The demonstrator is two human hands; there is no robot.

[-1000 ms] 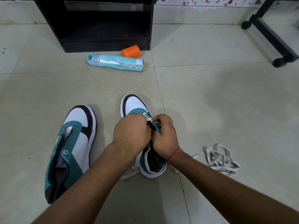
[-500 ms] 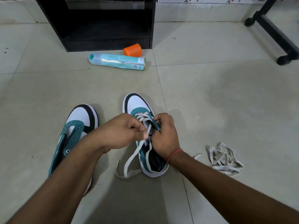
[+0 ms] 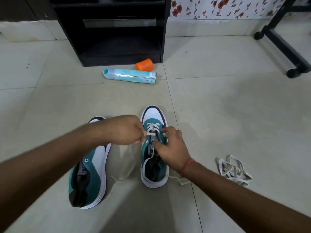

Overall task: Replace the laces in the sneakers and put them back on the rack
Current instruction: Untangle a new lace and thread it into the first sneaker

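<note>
Sneakers sit side by side on the tiled floor (image 3: 218,115): the right-hand sneaker (image 3: 154,148) carries a white lace (image 3: 152,127) crossed through its toe-end eyelets only, while the left-hand sneaker (image 3: 90,174) has bare eyelets. The left hand (image 3: 125,130) pinches the lace just beside the tongue, and the right hand (image 3: 171,148) curls round the shoe's teal upper and tongue, steadying it. Lacing looks to be at an early row.

To do this row well, I would keep the shoe pinned with the right hand, draw the lace flat and untwisted through the next eyelet, and pull both ends even before crossing again. A loose tail trails on the floor by the heel; it could snag under the sole.

A spare lace bundle (image 3: 234,170) lies well apart to the right. The black rack (image 3: 117,31) stands beyond, near a fallen spray can (image 3: 131,76) and an orange cap (image 3: 144,64).
</note>
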